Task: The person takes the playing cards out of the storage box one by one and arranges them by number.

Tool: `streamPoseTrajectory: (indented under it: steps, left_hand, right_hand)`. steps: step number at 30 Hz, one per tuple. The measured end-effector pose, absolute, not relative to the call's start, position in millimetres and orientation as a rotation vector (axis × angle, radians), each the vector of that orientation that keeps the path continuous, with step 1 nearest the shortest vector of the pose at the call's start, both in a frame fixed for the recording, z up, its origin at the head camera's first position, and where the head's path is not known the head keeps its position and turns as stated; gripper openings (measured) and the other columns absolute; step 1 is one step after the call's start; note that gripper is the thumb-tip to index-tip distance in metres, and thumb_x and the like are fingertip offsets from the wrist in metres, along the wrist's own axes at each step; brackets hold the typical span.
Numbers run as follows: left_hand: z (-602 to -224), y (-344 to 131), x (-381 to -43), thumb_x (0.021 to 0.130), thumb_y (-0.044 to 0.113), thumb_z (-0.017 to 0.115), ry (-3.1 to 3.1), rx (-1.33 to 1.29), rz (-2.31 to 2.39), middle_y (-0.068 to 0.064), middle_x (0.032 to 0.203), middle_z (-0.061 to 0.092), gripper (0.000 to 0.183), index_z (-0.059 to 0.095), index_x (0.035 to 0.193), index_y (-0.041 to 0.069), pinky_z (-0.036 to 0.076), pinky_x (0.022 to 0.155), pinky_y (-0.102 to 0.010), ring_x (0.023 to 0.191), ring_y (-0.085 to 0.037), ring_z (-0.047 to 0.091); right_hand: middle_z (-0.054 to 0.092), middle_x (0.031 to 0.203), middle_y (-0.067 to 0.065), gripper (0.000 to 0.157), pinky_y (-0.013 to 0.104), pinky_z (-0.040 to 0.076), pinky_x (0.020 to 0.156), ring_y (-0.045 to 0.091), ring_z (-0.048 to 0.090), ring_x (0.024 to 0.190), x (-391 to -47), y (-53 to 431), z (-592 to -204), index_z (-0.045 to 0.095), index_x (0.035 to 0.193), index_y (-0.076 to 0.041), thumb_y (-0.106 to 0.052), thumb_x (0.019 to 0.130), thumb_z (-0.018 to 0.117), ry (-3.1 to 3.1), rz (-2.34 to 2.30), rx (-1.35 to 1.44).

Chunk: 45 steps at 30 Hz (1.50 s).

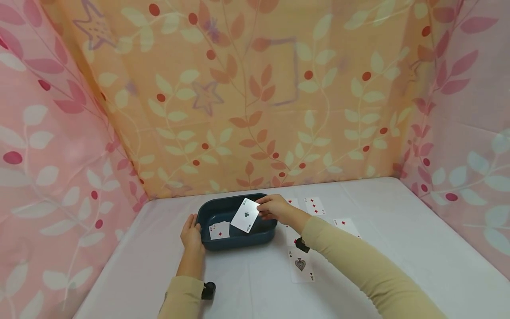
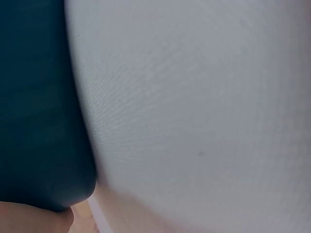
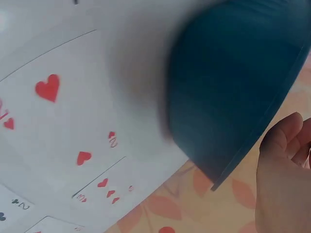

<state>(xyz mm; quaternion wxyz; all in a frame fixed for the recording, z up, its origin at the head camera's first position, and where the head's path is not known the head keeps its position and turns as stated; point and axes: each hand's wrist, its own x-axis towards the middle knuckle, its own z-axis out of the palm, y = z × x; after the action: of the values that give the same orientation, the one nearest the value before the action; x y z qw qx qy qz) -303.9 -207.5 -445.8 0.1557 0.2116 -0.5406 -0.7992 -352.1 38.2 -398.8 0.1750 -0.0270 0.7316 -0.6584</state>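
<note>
With our right hand (image 1: 279,209) we pinch a club card (image 1: 244,219) by its edge, just left of those fingers and over the dark blue tub (image 1: 239,243). Our left hand (image 1: 192,230) rests fairly straight-fingered against the tub's left end, apart from the card.

Basin (image 1: 239,243): smooth, plastic-looking, low sheen. Card (image 1: 245,216) above basin: smooth coated paper, slightly glossy. Tablecloth (image 1: 247,279) beneath basin: matt cloth, fine weave. Curtain (image 1: 239,88) behind basin: matt printed cloth.
</note>
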Motion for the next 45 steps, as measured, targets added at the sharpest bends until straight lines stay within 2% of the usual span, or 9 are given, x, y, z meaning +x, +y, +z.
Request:
streamPoseTrajectory:
  steps: [14,22,37,45]
  left_hand:
    - [-447.2,-207.6,-305.5,0.101,-0.006,0.029,-1.559,0.612,-2.271,-0.010,0.157,0.028,0.053,0.022,0.153,0.002,0.019,0.116,-0.030,0.144,-0.019,0.023]
    - [-446.5,-206.0,-304.8,0.101,-0.007,0.029,-1.550,0.611,-2.273,-0.010,0.157,0.027,0.054,0.022,0.153,0.002,0.019,0.116,-0.030,0.144,-0.020,0.022]
    - [-448.1,-207.4,-308.5,0.102,-0.005,0.030,-1.529,0.644,-2.278,-0.009,0.157,0.028,0.052,0.024,0.153,0.003,0.022,0.115,-0.027,0.144,-0.018,0.025]
    - [-448.6,-207.6,-309.1,0.102,-0.005,0.029,-1.548,0.636,-2.268,-0.009,0.157,0.027,0.052,0.024,0.153,0.003,0.021,0.115,-0.029,0.144,-0.019,0.024]
  right_hand:
    - [0.065,0.077,0.006,0.032,0.030,0.057,0.072,0.015,0.062,0.067,-350.6,72.4,-397.5,0.060,0.125,0.005,-0.005,0.094,0.060,2.150,-1.813,-0.109]
    - [0.066,0.084,0.008,0.032,0.029,0.057,0.072,0.018,0.062,0.070,-346.2,94.7,-390.6,0.061,0.125,0.004,-0.006,0.094,0.060,2.217,-1.749,-0.111]
    - [0.066,0.087,0.011,0.031,0.028,0.056,0.067,0.026,0.063,0.074,-338.2,130.6,-396.8,0.062,0.123,0.004,-0.007,0.094,0.061,2.269,-1.668,-0.140]
    - [0.063,0.082,0.010,0.031,0.026,0.053,0.064,0.019,0.059,0.068,-328.3,152.0,-396.4,0.061,0.123,0.007,-0.004,0.093,0.059,2.284,-1.667,-0.159]
